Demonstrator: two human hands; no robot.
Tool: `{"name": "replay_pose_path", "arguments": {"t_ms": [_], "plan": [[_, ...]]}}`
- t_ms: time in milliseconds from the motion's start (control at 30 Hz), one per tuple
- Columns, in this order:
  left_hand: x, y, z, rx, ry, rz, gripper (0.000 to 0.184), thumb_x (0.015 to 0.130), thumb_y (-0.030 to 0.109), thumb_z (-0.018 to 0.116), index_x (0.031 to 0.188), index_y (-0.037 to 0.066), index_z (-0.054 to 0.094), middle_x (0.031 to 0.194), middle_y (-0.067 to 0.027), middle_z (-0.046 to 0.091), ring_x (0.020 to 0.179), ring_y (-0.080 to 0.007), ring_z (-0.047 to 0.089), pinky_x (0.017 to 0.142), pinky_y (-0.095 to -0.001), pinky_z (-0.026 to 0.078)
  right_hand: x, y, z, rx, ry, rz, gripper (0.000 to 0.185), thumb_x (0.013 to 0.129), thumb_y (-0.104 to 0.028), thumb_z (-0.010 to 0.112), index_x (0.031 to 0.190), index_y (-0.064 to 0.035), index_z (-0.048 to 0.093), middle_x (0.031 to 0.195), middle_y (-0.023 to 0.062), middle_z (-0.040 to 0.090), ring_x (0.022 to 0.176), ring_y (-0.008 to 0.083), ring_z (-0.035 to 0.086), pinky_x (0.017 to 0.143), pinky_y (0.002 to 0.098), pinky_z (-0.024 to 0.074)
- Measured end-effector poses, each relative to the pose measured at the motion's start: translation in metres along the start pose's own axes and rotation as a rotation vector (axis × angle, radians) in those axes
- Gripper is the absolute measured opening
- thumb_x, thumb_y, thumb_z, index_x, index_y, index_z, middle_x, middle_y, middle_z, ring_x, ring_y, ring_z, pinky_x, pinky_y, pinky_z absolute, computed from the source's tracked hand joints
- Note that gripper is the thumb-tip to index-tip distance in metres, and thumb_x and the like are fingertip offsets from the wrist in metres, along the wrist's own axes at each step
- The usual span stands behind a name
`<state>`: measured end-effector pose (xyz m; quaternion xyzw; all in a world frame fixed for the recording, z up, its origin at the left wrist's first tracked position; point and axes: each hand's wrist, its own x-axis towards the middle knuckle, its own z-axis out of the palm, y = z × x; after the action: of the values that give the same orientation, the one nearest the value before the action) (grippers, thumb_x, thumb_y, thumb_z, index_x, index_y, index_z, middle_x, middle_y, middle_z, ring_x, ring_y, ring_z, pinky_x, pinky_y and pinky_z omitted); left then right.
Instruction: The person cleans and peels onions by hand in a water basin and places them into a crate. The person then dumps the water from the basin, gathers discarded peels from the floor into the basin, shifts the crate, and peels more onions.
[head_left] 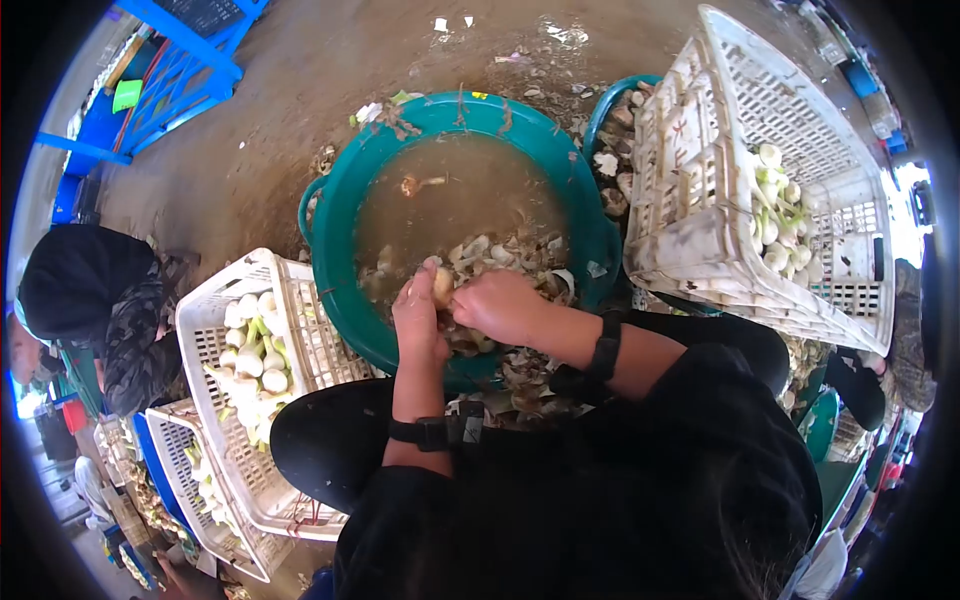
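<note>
Both hands meet over a large green tub (pixel 345 270) of muddy water with peelings afloat. My left hand (pixel 418 305) is closed around a pale brownish garlic bulb (pixel 442 286), which shows between the hands. Against the bulb's right side is my right hand (pixel 495 305), its fingers curled inward; its fingertips are hidden, so what they pinch cannot be made out. Loose garlic skins (pixel 490 255) lie in the water just beyond the hands. Farther up in the tub floats a single small bulb with a stem (pixel 410 186).
White crates (pixel 290 330) with peeled garlic (pixel 255 350) stand at the left. A tall white crate (pixel 690 190) holding more garlic (pixel 782 215) is at the right, beside a basin of unpeeled bulbs (pixel 613 200). A co-worker (pixel 95 300) in dark clothes sits at the left.
</note>
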<state>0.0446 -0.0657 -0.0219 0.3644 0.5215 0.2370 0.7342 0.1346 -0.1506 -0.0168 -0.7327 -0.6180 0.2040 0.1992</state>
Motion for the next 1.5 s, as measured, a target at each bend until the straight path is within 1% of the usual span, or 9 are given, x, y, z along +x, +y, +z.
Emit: {"name": "replay_pose_path", "arguments": {"t_ms": [167,467,733,900,967,1067,1233,1400,1500], "plan": [[0.001,0.003,-0.007,-0.027,-0.118,-0.146,0.032,0.078,0.037,0.057,0.094,0.009,0.057,0.075,0.0007,0.055,0.058,-0.0103,0.050,0.044,-0.0235,0.031,0.003,0.012,0.009,1.095,-0.060,0.621,0.024,0.074,-0.024,0.051,0.066,-0.0020,0.057,0.064,0.0169,0.058,0.060,0.0320,0.058,0.054,0.0392,0.0464],[0.013,-0.008,-0.015,0.013,-0.274,-0.089,0.029,0.081,0.032,0.048,0.096,0.008,0.056,0.080,-0.0006,0.058,0.065,-0.0112,0.052,0.046,-0.0239,0.033,-0.013,0.004,-0.005,-0.042,-0.041,0.016,0.027,0.083,-0.022,0.046,0.080,0.0015,0.059,0.061,0.0083,0.058,0.057,0.0162,0.058,0.054,0.0314,0.0474],[-0.002,0.019,-0.014,-0.029,-0.444,-0.079,0.036,0.084,0.030,0.047,0.105,0.002,0.054,0.086,-0.0039,0.060,0.073,-0.0141,0.057,0.060,-0.0263,0.043,-0.014,0.027,0.002,1.023,-0.092,0.365,0.023,0.082,-0.020,0.047,0.077,-0.0006,0.059,0.068,0.0098,0.059,0.059,0.0207,0.057,0.062,0.0362,0.0471],[-0.016,0.009,-0.011,0.851,-0.482,0.372,0.045,0.073,0.016,0.063,0.113,-0.002,0.051,0.106,-0.0154,0.055,0.095,-0.0244,0.055,0.082,-0.0330,0.043,-0.017,0.031,0.001,0.178,0.410,-0.056,0.023,0.086,-0.020,0.048,0.078,-0.0014,0.059,0.070,0.0052,0.061,0.063,0.0173,0.056,0.061,0.0327,0.0458],[-0.034,0.015,0.000,0.900,-0.449,0.699,0.043,0.067,0.001,0.062,0.109,0.001,0.055,0.112,-0.0209,0.052,0.101,-0.0307,0.053,0.087,-0.0341,0.041,-0.003,0.045,0.010,1.211,0.131,0.729,0.019,0.087,-0.020,0.049,0.084,-0.0039,0.060,0.073,0.0035,0.061,0.067,0.0189,0.058,0.059,0.0340,0.0455],[-0.013,0.000,-0.009,1.060,-0.465,1.194,0.049,0.069,-0.005,0.055,0.118,0.002,0.048,0.109,-0.0200,0.053,0.100,-0.0319,0.053,0.089,-0.0342,0.040,-0.008,0.050,0.001,1.680,-0.019,0.685,0.019,0.087,-0.020,0.050,0.098,-0.0053,0.058,0.081,0.0052,0.062,0.071,0.0188,0.059,0.062,0.0345,0.0474],[-0.005,0.004,-0.012,-0.290,-0.174,0.145,0.017,0.089,0.017,0.048,0.103,0.007,0.049,0.102,-0.0096,0.056,0.092,-0.0228,0.057,0.074,-0.0324,0.051,-0.028,0.014,-0.017,1.377,0.129,0.102,0.021,0.090,-0.018,0.047,0.103,-0.0035,0.055,0.102,0.0046,0.056,0.094,0.0129,0.052,0.081,0.0253,0.0413],[0.015,0.015,-0.042,-0.503,0.012,-0.043,0.026,0.090,0.028,0.044,0.100,0.005,0.048,0.097,-0.0084,0.057,0.090,-0.0208,0.058,0.070,-0.0334,0.051,-0.061,0.009,-0.065,1.618,0.249,-0.035,0.019,0.088,-0.015,0.048,0.100,-0.0020,0.056,0.095,0.0069,0.057,0.089,0.0125,0.052,0.077,0.0251,0.0423],[-0.001,0.023,-0.029,-0.325,0.039,0.060,0.024,0.091,0.028,0.044,0.098,0.005,0.049,0.094,-0.0073,0.057,0.084,-0.0177,0.058,0.066,-0.0300,0.051,-0.042,0.022,-0.070,0.588,0.322,-0.097,0.038,0.083,-0.028,0.055,0.107,0.0025,0.053,0.104,0.0108,0.057,0.086,0.0160,0.057,0.075,0.0257,0.0452]]}}
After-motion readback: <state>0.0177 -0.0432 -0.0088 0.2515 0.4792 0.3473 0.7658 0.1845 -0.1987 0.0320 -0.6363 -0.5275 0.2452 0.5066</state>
